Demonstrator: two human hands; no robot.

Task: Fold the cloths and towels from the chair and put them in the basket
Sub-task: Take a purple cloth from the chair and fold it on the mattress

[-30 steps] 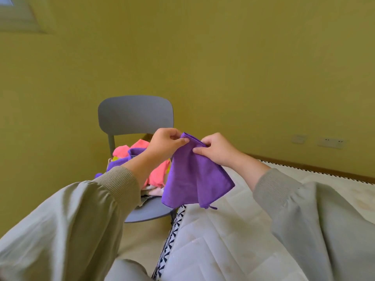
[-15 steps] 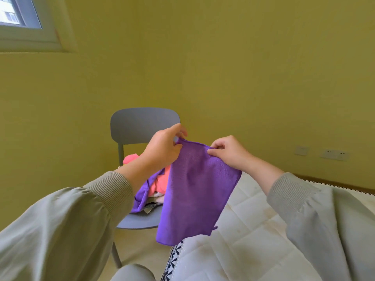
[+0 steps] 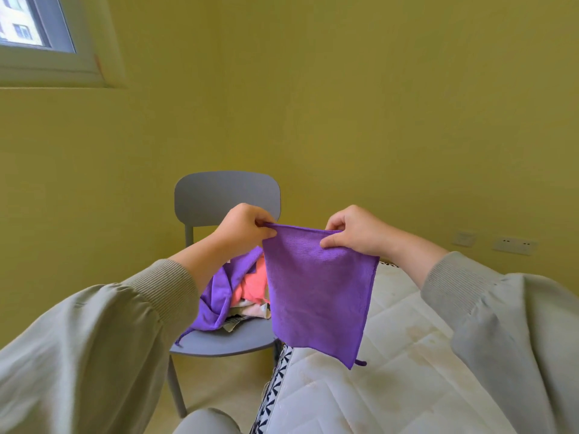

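Note:
A purple cloth (image 3: 318,296) hangs flat in the air in front of me, spread between both hands. My left hand (image 3: 242,228) pinches its top left corner. My right hand (image 3: 354,230) pinches the top edge toward the right. Behind it stands a grey chair (image 3: 227,195) whose seat holds a heap of cloths: another purple one (image 3: 219,296), a pink one (image 3: 252,285) and a pale patterned one (image 3: 247,311). No basket is in view.
A white quilted mattress (image 3: 391,371) with a black-and-white patterned edge lies under the cloth's lower right and runs to the right. Yellow walls meet in a corner behind the chair. A window (image 3: 34,29) is at upper left, wall sockets (image 3: 513,245) at right.
The hands have moved apart and the purple cloth, bunched a second ago, now hangs spread out. The view has tilted up, showing more wall and the window.

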